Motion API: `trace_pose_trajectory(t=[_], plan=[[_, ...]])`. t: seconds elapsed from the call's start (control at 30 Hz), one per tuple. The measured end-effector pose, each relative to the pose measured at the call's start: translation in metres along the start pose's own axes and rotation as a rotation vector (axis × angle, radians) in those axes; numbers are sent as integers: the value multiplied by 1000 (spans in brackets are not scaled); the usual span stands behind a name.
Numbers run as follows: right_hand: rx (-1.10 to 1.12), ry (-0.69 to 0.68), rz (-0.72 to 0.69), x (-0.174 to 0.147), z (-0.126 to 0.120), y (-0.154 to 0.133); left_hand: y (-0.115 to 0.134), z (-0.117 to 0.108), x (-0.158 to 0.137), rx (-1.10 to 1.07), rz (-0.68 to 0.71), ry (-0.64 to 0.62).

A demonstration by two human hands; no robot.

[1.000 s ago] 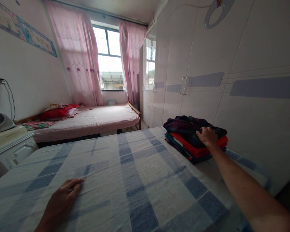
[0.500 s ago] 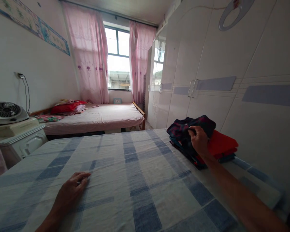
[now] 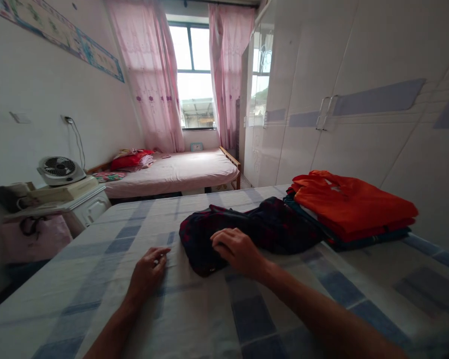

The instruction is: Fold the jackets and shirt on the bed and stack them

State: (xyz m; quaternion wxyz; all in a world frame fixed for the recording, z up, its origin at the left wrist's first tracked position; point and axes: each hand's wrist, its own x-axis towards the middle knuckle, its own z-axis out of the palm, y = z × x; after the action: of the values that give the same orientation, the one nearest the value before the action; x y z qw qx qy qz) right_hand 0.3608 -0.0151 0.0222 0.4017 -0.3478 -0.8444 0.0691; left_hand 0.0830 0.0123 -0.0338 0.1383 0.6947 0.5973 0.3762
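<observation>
A dark garment (image 3: 277,229) with a red-and-navy check, apparently a shirt, lies crumpled across the blue-and-white bed sheet (image 3: 194,309). Its right end touches a stack of folded clothes topped by an orange collared shirt (image 3: 351,199). My right hand (image 3: 237,252) has its fingers closed on the left part of the checked shirt; the fingertips are partly hidden. Left of the garment, my left hand (image 3: 149,267) rests low over the sheet, fingers loosely stretched and a small gap by the thumb. It holds nothing.
White wardrobe doors (image 3: 344,139) rise along the right side. A second bed (image 3: 179,172) with red bedding (image 3: 134,159) stands by the window. To the left, a small fan (image 3: 62,169) sits on a white cabinet (image 3: 93,207), with a pink bag (image 3: 37,239) beside it.
My right hand has drawn the checked shirt leftward off the stack onto the sheet, uncovering the orange shirt. The view has turned slightly right, and my hands are now closer together.
</observation>
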Motion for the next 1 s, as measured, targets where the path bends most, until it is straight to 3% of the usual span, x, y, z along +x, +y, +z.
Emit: trace_pose_trajectory(t=[0.13,0.23,0.4,0.57,0.63,0.7,0.8,0.9,0.97,1.0], plan=[[-210,480,317,-20,-50,56,12,5,-10,36,71,17],[-373,683,549,-43,-84,112,27,11,-21,97,180,6],[-367,743,771,-78,-97,167,67,22,-32,295,500,-104],[-263,726,877,-86,-91,179,100,36,-24,580,503,-284],[-254,726,873,-85,-92,178,107,36,-14,659,504,-284],[-250,726,861,-83,-93,175,113,25,3,715,506,-192],[-254,724,844,-80,-95,171,127,-20,36,791,479,36],[-252,723,829,-77,-95,169,143,-75,59,770,348,381],[-240,709,830,-76,-94,170,148,-97,60,694,232,659],[-229,696,836,-76,-92,170,147,-101,57,672,212,696]])
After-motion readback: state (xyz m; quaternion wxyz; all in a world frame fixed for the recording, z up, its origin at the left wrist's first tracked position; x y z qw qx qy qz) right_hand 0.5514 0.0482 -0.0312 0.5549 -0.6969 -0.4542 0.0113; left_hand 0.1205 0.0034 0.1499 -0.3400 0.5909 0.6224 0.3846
